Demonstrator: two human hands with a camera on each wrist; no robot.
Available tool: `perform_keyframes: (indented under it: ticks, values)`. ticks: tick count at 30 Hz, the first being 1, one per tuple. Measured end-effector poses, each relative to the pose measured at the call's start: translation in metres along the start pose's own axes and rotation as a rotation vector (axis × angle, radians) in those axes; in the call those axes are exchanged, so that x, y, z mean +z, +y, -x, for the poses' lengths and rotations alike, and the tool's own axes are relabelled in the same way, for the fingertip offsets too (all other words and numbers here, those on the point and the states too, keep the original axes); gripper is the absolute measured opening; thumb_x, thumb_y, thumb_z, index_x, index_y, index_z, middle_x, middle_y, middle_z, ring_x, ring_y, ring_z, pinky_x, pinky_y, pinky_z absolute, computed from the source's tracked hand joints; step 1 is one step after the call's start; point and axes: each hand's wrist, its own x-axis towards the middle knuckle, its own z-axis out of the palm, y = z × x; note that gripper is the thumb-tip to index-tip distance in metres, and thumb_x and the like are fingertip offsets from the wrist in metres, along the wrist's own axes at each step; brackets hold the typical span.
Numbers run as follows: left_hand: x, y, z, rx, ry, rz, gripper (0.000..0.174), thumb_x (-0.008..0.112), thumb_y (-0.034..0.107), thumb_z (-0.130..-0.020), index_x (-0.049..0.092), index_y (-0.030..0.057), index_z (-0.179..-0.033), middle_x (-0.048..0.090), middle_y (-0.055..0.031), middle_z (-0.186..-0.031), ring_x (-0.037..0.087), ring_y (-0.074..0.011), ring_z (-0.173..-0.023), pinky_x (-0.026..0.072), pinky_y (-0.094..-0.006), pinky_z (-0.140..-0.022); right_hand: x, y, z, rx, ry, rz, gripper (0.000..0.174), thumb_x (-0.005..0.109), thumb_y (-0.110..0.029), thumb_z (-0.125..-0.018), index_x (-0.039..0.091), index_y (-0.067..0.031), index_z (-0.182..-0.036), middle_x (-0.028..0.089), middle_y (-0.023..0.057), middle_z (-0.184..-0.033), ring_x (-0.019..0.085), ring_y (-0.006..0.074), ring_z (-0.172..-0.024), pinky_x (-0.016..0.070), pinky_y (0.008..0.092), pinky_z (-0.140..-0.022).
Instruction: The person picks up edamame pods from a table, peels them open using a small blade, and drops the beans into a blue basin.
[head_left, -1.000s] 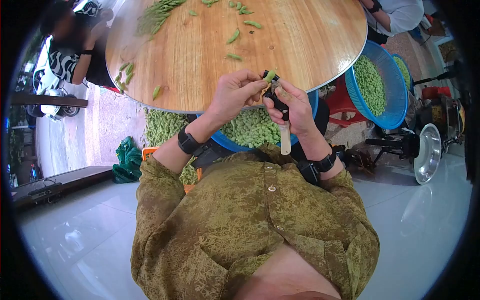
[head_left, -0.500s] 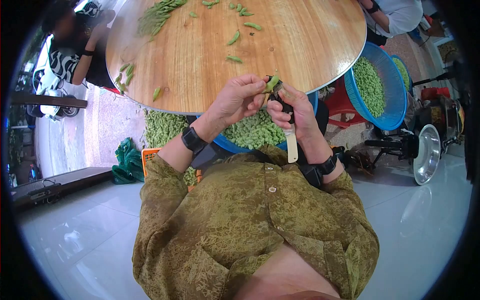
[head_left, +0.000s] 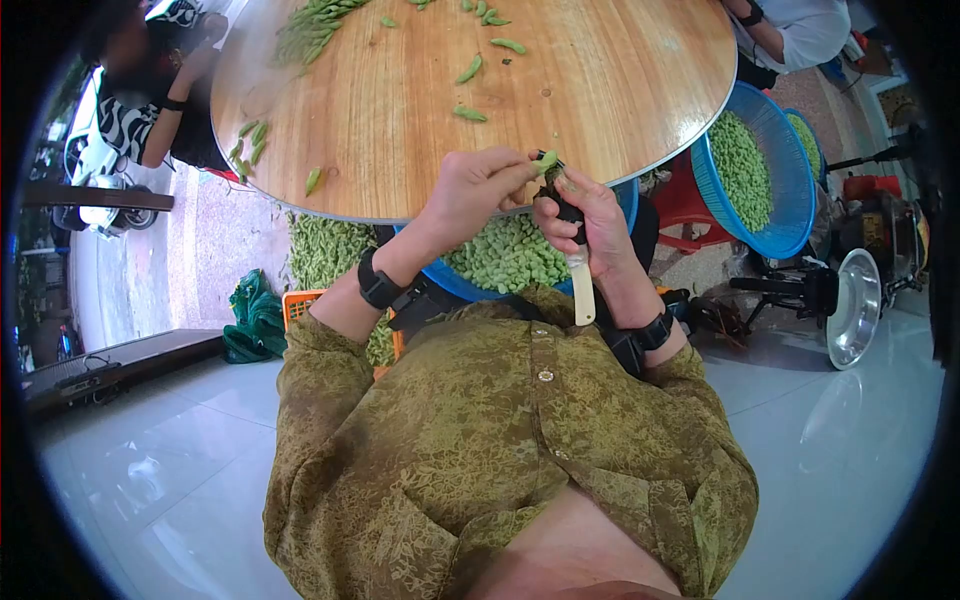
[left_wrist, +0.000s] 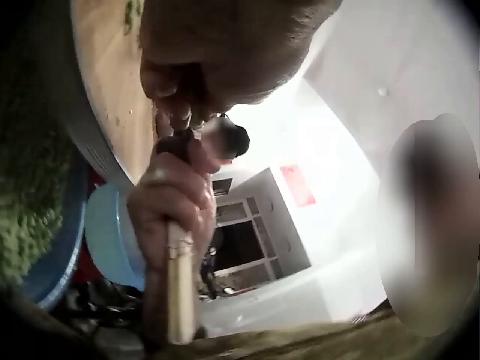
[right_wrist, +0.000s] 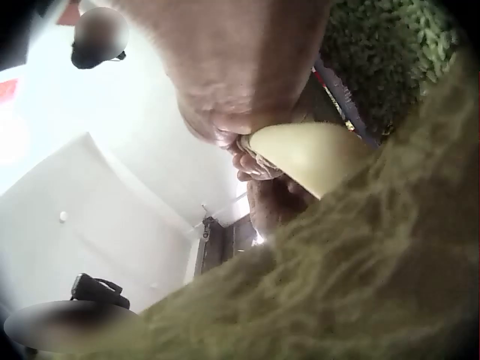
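Note:
In the head view my left hand [head_left: 480, 190] pinches a green soybean pod [head_left: 546, 160] between thumb and fingertips. My right hand [head_left: 592, 215] grips a tool with a cream handle [head_left: 583, 292] and a dark upper part; its working end is at the pod, and its exact kind I cannot tell. The handle hangs down below the right fist, also in the left wrist view as a pale handle [left_wrist: 181, 292]. Both hands meet just over the table's near edge. Under them stands a blue basin of shelled green beans [head_left: 510, 255].
More pods [head_left: 318, 30] lie on the round wooden table [head_left: 400, 130]. At right, a blue basket of beans [head_left: 740, 170] sits by a red stool [head_left: 690, 205]. An orange crate [head_left: 300, 303] and a green bag [head_left: 253, 318] are at left. Two other people are at the table.
The pod, between the left fingertips throughout, has shifted slightly against the tool. The right hand has turned a little, and the cream handle has swung lower and to the right.

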Motion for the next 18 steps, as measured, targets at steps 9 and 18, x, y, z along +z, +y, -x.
perform_keyframes:
  ticks: [9,18]
  values:
    - [0.002,-0.007,0.002,-0.185,-0.081,0.054,0.024,0.051,0.018,-0.096,0.064,0.0009,-0.085,0.061,-0.0033,-0.067,0.054,-0.0079,-0.054,0.0430,-0.0221,-0.048,-0.013,0.008,0.005,-0.224,0.121,0.765,0.021,0.052,-0.014,-0.095,0.055,-0.0011,-0.111,0.056,0.0020,-0.074,0.044,0.0053,-0.053,0.0337,0.0177,-0.042]
    - [0.012,-0.002,0.020,-0.021,-0.037,-0.183,0.021,0.052,0.016,-0.095,0.061,0.0006,-0.084,0.059,-0.0001,-0.066,0.052,-0.0052,-0.057,0.0429,-0.0214,-0.050,-0.008,-0.002,0.001,-0.689,0.172,1.536,0.030,0.066,-0.005,-0.077,0.054,0.0023,-0.103,0.055,0.0163,-0.080,0.058,0.0303,-0.068,0.0473,0.0348,-0.062]
